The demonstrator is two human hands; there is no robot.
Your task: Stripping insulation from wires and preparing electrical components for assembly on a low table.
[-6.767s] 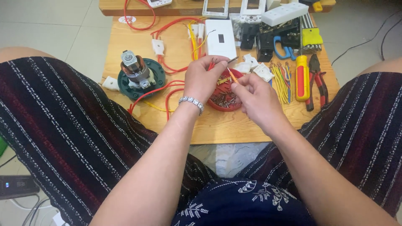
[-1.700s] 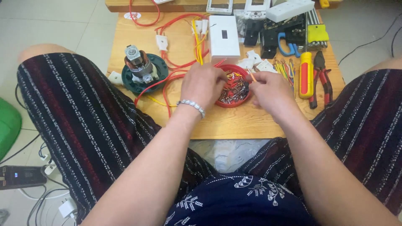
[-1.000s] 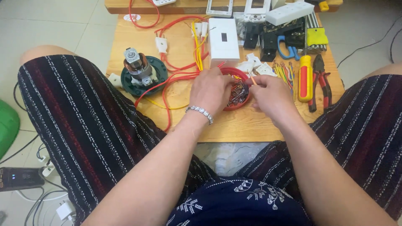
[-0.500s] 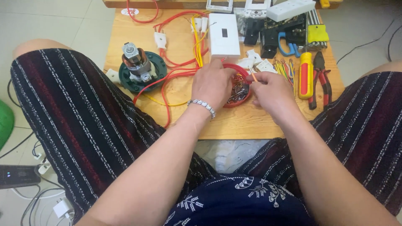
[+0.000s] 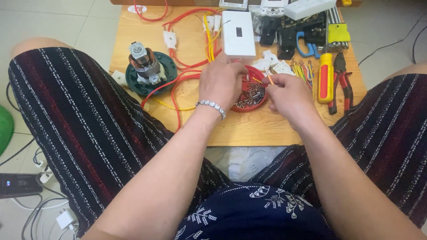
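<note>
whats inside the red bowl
The red bowl holds a heap of small metal screws. The left hand covers its left side, so that part cannot be seen.

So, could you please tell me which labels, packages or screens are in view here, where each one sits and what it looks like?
Sticker: far left edge of the wooden table, round, white with red marks.
Yellow card: far right of the table, beside the blue-handled tool, rectangular, holding a row of metal bits.
Dark device: on the floor at lower left, flat and rectangular, with a small lit display, cables beside it.
</note>
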